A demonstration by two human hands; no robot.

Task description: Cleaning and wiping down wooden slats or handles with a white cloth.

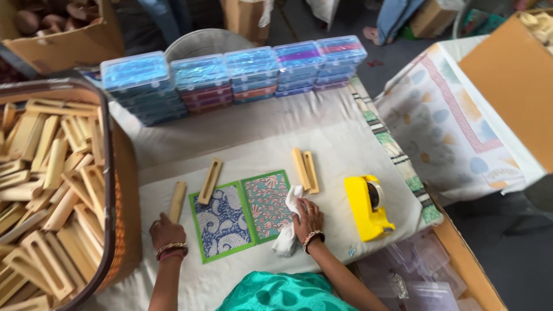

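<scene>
From my head camera: my right hand (308, 219) clutches a white cloth (290, 222), pressing it on the pink patterned sheet (266, 203). My left hand (166, 230) rests curled by a wooden strip (177, 200), holding nothing. Rubbing hard could shift the sheet under the cloth.

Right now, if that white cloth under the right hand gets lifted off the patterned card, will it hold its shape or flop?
The white cloth will probably flop: it lies crumpled in soft folds under the right hand. It looks thin, so it is likely light. Pushed across the patterned card, it would probably bunch up rather than slide as one piece.
</scene>
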